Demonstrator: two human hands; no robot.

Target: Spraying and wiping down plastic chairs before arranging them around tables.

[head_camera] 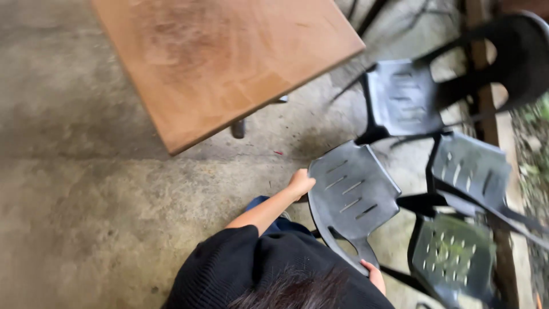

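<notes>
A black plastic chair [351, 197] with slots in its seat is tilted just in front of me. My left hand [300, 183] grips its left rim, with my bare forearm reaching out of a black sleeve. My right hand [374, 276] holds the chair's lower edge near the bottom of the frame, and my black top and dark hair hide most of that hand. A bit of blue trouser shows under my left arm.
A brown wooden table [229, 63] on a metal foot [238, 129] stands at the upper left. Three more black slotted chairs [403, 97] [472, 169] [454, 257] crowd the right side. A wooden post [486, 103] runs along the right. Below is a stained concrete floor [86, 200].
</notes>
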